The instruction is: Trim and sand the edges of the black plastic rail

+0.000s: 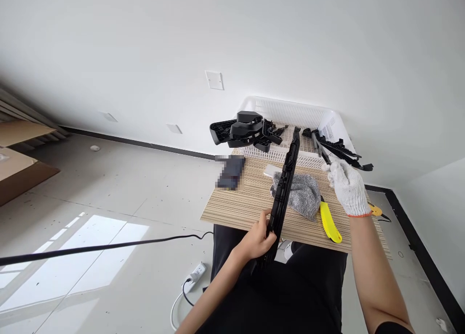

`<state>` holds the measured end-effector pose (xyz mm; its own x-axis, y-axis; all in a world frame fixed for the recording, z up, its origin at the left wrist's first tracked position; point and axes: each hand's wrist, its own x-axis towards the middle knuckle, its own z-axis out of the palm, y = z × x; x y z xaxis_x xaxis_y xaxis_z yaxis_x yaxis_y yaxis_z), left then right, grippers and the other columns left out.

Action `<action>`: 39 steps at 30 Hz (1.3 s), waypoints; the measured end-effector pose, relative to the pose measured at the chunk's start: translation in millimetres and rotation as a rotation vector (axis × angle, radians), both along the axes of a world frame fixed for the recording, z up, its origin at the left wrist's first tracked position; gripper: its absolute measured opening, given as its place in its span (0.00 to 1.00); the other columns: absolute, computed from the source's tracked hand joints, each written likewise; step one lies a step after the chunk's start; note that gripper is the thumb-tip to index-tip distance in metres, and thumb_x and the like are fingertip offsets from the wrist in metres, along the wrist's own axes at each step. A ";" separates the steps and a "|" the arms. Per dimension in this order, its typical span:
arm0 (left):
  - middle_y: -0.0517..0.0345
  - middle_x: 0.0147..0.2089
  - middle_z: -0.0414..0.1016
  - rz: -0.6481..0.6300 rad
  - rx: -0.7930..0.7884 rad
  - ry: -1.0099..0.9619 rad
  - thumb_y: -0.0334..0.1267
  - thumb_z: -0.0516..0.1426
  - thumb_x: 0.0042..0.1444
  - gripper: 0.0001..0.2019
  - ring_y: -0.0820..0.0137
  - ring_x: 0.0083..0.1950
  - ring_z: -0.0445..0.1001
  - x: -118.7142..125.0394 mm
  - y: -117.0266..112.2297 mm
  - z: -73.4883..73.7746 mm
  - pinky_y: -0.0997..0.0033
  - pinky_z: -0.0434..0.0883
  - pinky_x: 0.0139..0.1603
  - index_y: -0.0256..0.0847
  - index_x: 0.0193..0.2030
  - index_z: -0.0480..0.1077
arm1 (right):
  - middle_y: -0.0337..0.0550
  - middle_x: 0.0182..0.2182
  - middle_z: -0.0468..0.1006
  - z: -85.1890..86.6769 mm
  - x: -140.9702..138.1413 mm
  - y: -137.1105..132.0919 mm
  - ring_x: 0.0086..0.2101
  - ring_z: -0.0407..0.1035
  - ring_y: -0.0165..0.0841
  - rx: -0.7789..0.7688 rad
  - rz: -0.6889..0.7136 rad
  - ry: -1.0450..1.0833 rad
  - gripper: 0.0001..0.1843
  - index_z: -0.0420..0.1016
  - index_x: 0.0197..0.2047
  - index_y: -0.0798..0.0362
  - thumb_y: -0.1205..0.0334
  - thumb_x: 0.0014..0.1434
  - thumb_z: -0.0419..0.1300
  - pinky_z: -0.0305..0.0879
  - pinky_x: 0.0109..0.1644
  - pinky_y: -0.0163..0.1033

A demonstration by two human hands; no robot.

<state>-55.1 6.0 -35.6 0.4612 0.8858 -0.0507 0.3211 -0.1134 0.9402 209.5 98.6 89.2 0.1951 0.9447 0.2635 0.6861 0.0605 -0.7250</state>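
Note:
My bare left hand [259, 237] is closed around the lower part of a long black plastic trim strip [283, 193]. The strip slants up and away over the table, its far end reaching the white basket [294, 154]. On my right hand [345, 183] is a white knitted glove with an orange cuff. Its fingers are closed on a slim grey-and-black tool [321, 147] that points up and left; its exact kind is unclear. Under the strip lies a grey cloth [303, 196]. A yellow-handled cutter [330, 222] rests to the right of the cloth.
Black plastic parts [247, 128] pile at the basket's left, and more black strips [341, 152] lean over its right side. A blurred dark item [231, 172] lies on the striped tabletop [250, 203]. A power strip [196, 273] and cable are on the floor; cardboard stands left.

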 end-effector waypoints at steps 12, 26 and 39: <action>0.55 0.40 0.76 -0.035 0.057 0.211 0.33 0.50 0.61 0.27 0.65 0.35 0.74 16.0 11.6 19.4 0.68 0.65 0.35 0.38 0.67 0.53 | 0.50 0.46 0.81 -23.3 -70.5 7.2 0.45 0.76 0.47 -0.138 -0.111 -0.050 0.41 0.69 0.56 0.48 0.31 0.47 0.66 0.69 0.49 0.49; 0.36 0.72 0.60 0.771 0.007 0.506 0.40 0.47 0.67 0.27 0.51 0.73 0.60 -122.9 108.0 49.4 0.51 0.64 0.68 0.32 0.70 0.55 | 0.51 0.42 0.84 -36.9 -78.2 23.6 0.46 0.77 0.51 -0.250 -0.096 0.004 0.30 0.76 0.49 0.49 0.36 0.52 0.63 0.69 0.47 0.49; 0.30 0.57 0.73 0.642 -0.029 0.851 0.51 0.59 0.59 0.29 0.50 0.58 0.74 -78.3 182.3 45.4 0.63 0.71 0.51 0.25 0.56 0.69 | 0.55 0.45 0.83 -31.4 -82.6 23.5 0.48 0.76 0.52 -0.278 -0.157 0.004 0.37 0.73 0.57 0.52 0.36 0.51 0.65 0.68 0.49 0.49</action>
